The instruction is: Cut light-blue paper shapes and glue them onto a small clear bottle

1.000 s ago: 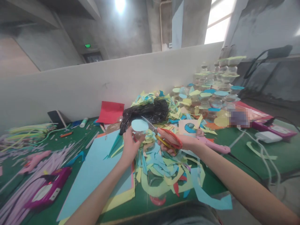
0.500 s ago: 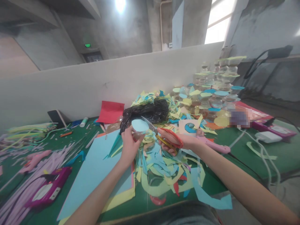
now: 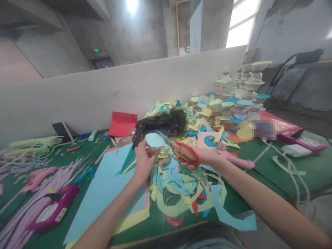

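My left hand (image 3: 145, 159) is closed around a light blue paper disc (image 3: 155, 140), with what looks like a clear plastic cup under it. A pair of scissors (image 3: 188, 153) with red and yellow handles is in my right hand (image 3: 187, 159). Their blades reach to the right edge of the disc; whether they touch the paper I cannot tell. Below both hands lies a heap of blue and green paper offcuts (image 3: 181, 181). Beside my left forearm is a stack of light blue paper sheets (image 3: 103, 193).
Behind my hands sits a black plastic bag (image 3: 163, 124) with scraps. Paper-topped clear cups (image 3: 238, 112) stand stacked at right. A pink glue gun (image 3: 237, 160) lies near my right wrist, another (image 3: 41, 174) at far left by lilac sticks (image 3: 52, 193). A white partition (image 3: 85, 93) runs behind.
The scissor handles have come closer together in my right hand. My left hand and the paper disc stay almost in place.
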{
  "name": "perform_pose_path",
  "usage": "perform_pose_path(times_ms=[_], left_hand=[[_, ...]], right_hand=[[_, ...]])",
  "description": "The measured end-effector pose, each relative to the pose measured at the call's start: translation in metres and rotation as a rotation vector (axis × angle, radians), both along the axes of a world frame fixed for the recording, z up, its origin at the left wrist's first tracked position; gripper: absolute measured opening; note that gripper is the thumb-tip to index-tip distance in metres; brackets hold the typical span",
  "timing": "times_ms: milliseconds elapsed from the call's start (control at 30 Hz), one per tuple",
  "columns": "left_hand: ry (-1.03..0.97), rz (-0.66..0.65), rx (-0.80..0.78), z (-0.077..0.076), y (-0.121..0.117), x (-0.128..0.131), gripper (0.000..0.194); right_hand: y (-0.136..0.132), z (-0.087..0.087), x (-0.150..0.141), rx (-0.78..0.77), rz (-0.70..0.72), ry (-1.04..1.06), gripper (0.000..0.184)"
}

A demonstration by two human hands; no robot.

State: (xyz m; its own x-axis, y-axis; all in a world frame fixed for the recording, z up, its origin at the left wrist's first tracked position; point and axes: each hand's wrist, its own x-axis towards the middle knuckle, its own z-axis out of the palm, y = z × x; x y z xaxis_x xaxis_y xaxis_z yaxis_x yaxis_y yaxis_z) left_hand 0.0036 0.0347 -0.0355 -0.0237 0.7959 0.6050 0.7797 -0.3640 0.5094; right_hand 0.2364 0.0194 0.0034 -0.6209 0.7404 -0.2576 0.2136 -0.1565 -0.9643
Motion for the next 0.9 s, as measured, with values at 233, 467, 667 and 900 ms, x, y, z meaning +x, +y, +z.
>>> perform_pose_path(times_ms=[233, 467, 667, 900], left_hand=[[-0.125, -0.088, -0.066, 0.002, 0.001, 0.003, 0.038], [-0.353, -0.265, -0.197, 0.000, 0.002, 0.007, 0.033], [-0.266, -0.242, -0.164, 0.000, 0.003, 0.005, 0.033], [-0.174, -0.212, -0.117, 0.000, 0.004, 0.004, 0.030]], right_hand=[[0.005, -0.007, 0.000, 0.091, -0.093, 0.063, 0.049], [0.009, -0.015, 0.013, 0.063, 0.005, 0.089, 0.028], [0.007, -0.011, 0.013, -0.013, 0.020, 0.046, 0.022], [0.004, -0.005, 0.014, 0.106, 0.084, 0.044, 0.025]])
